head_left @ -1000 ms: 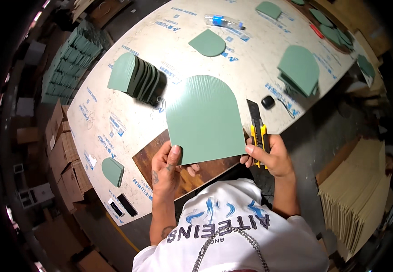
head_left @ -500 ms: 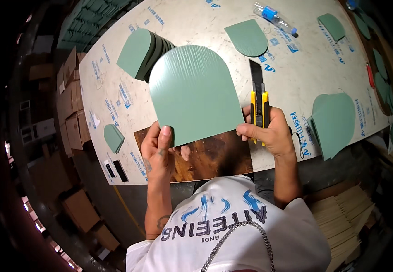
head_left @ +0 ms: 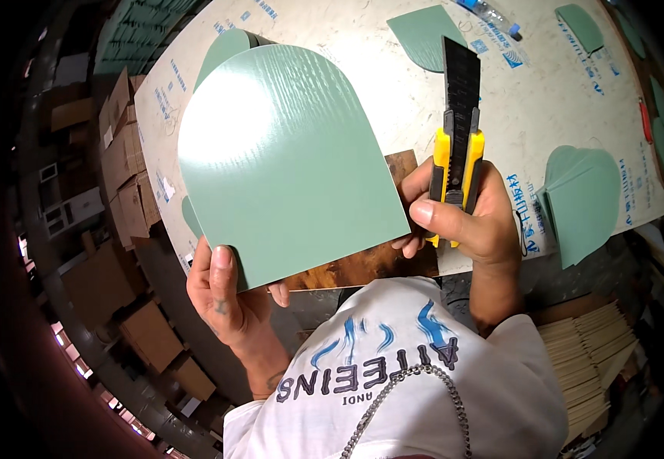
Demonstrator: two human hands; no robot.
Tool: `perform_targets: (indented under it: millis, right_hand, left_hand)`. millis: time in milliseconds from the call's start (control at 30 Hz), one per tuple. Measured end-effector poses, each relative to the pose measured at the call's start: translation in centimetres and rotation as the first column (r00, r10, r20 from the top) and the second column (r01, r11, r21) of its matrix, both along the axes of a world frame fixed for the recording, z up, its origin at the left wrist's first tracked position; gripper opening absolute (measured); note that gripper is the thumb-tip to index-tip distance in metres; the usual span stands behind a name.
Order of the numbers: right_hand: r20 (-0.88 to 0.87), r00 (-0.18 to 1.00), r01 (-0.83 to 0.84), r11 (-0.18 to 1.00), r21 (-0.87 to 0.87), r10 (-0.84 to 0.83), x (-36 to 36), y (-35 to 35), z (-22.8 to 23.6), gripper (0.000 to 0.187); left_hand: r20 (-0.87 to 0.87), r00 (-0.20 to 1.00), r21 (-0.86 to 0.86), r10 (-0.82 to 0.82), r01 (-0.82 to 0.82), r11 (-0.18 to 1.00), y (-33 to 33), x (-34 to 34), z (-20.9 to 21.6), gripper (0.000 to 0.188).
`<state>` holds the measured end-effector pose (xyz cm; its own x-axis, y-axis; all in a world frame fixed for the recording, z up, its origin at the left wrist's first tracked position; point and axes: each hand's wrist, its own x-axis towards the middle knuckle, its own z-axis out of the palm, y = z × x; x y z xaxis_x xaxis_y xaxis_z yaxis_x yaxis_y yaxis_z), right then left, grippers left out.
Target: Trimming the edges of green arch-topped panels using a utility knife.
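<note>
Left hand (head_left: pixel 229 294) pinching the lower left corner of a green arch-shaped sheet (head_left: pixel 286 161), thumb on top and fingers beneath: a narrow grip, closed on the sheet. Sheet lifted clear of the surface (head_left: pixel 393 99) and tilted toward the face, rounded end away, glare on its upper part; probably raised like this for a look at the face or the cut edge. Right hand (head_left: pixel 473 218) wrapped fully round a yellow utility knife (head_left: pixel 458 130), grip closed on the handle, black blade pushed out and pointing away from the body, well off the sheet; likely kept to one side for safety while the other hand lifts. Brown cutting board (head_left: pixel 370 264) at the near edge of the surface, partly hidden under the sheet.

Against the frame a second ago: sheet then flat over the brown board, now up in the air and much nearer the camera. Knife risen with the right hand and closer as well. Stack of green pieces (head_left: pixel 581 199) now to the right, another piece (head_left: pixel 424 34) beyond the blade; view swung left since then.
</note>
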<state>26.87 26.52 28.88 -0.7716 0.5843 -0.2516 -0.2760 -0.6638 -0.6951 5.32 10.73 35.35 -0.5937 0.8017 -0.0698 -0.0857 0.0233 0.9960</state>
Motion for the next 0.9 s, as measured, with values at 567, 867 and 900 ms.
perform_targets:
  millis: [567,867,900]
  right_hand:
    - [0.059,0.998,-0.013,0.990,0.138,0.005,-0.7,-4.1,0.5,0.013]
    - [0.217,0.972,-0.125,0.981,0.146,0.092,-1.3,0.4,-6.4,0.050]
    - [0.229,0.969,-0.120,0.989,0.091,0.097,-1.6,0.5,-6.7,0.050]
  left_hand:
    - [0.035,0.999,0.038,-0.018,0.017,0.999,-3.3,-1.5,0.9,0.039]
    - [0.457,0.803,-0.149,-0.382,0.492,0.858,-2.0,-5.9,-6.0,0.029]
    - [0.490,0.782,-0.143,-0.384,0.507,0.850,-1.3,-6.3,-7.6,0.030]
